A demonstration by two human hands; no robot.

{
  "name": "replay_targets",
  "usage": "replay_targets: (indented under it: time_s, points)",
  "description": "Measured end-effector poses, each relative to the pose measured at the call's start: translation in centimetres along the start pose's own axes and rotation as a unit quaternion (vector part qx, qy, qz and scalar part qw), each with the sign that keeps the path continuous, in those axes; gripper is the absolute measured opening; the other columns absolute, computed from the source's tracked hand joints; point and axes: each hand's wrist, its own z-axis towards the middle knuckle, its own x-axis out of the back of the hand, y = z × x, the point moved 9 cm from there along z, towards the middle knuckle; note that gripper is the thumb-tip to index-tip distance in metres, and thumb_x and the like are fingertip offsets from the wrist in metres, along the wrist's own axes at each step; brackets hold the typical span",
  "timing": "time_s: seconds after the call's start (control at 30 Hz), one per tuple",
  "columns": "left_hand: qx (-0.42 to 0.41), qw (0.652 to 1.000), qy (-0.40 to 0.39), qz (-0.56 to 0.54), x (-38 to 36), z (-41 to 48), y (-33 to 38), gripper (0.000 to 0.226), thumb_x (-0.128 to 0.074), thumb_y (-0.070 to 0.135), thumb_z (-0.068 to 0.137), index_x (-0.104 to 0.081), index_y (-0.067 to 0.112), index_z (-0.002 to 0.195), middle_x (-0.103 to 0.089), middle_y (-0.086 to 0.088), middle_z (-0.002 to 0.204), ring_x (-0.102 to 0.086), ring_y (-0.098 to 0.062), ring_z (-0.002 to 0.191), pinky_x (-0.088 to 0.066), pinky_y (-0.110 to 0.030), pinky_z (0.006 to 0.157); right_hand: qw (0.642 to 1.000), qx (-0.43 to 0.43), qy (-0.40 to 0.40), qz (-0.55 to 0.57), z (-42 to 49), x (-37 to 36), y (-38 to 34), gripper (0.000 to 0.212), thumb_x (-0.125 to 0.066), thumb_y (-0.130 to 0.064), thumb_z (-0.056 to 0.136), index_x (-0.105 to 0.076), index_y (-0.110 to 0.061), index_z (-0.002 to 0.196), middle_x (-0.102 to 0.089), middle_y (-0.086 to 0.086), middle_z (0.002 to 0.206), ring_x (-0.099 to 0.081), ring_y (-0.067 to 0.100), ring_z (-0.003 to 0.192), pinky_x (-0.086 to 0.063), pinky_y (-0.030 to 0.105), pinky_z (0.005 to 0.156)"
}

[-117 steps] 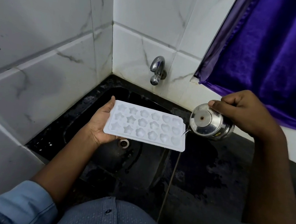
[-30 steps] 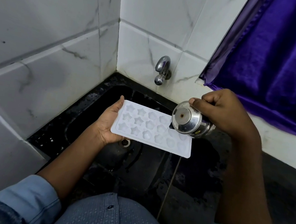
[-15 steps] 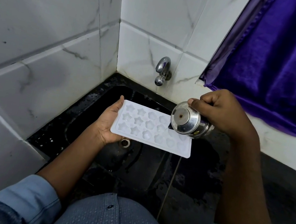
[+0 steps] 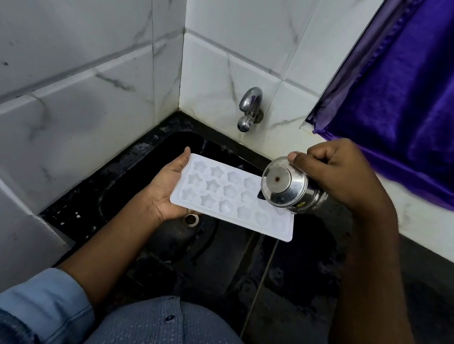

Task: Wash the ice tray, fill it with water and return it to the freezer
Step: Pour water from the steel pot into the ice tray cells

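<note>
**Now: tray over the sink, pot tipped above it**

Your left hand (image 4: 168,189) holds the tray (image 4: 233,202) by its left end. The end lies in your upturned palm and your thumb lies along the short edge. Your fingers are hidden underneath, so how far they curl cannot be told. The white tray sits at the middle of the frame, roughly level, with its star and rounded moulds facing up. It hangs in the air above the black sink (image 4: 128,195), and the drain (image 4: 191,219) shows just below its near edge.

Your right hand (image 4: 334,173) is at centre right with its fingers curled tight round a steel pot (image 4: 284,190). The pot is tipped on its side, base towards you, and covers the tray's upper right moulds. Whether pot and tray touch cannot be told, and no stream can be made out.

A chrome tap (image 4: 249,110) juts from the white marbled tiles (image 4: 74,60) above the tray — well clear of both hands. A purple curtain (image 4: 439,85) fills the upper right. The dark counter (image 4: 306,286) looks wet below the tray, and your blue sleeves run along the bottom edge.
</note>
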Motion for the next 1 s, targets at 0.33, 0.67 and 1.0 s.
replay_targets:
  time_s: [0.33,0.67,1.0]
  points:
    - [0.008,1.000,-0.014,-0.011,-0.3,0.2,-0.4,0.077,-0.046,0.070,0.101,-0.061,0.007,0.144,-0.060,-0.024,0.147,-0.059,-0.044,0.134,-0.042,-0.062,0.111,1.000,0.016,-0.006,-0.020,1.1,-1.3,-2.0,0.058,-0.074,-0.035,0.095,-0.049,0.003,0.058,-0.047,0.026,0.057,-0.040,0.020,0.048,-0.033,0.032,0.052]
    - [0.017,0.999,-0.036,-0.028,-0.1,0.3,-0.6,0.081,-0.046,0.070,0.101,-0.055,0.007,0.150,-0.055,-0.024,0.152,-0.050,-0.045,0.144,-0.031,-0.062,0.122,0.999,0.024,-0.004,-0.046,1.4,-1.4,-3.1,0.057,-0.073,-0.033,0.095,-0.049,0.005,0.060,-0.046,0.024,0.058,-0.038,0.016,0.046,-0.032,0.030,0.049]
    - [0.018,0.998,-0.048,-0.024,0.0,0.4,-0.8,0.082,-0.047,0.071,0.100,-0.054,0.007,0.151,-0.055,-0.024,0.153,-0.049,-0.046,0.144,-0.029,-0.063,0.124,0.998,0.027,-0.010,-0.052,1.4,-1.7,-3.6,0.055,-0.073,-0.032,0.096,-0.049,0.001,0.058,-0.045,0.018,0.053,-0.038,0.013,0.045,-0.032,0.029,0.049]
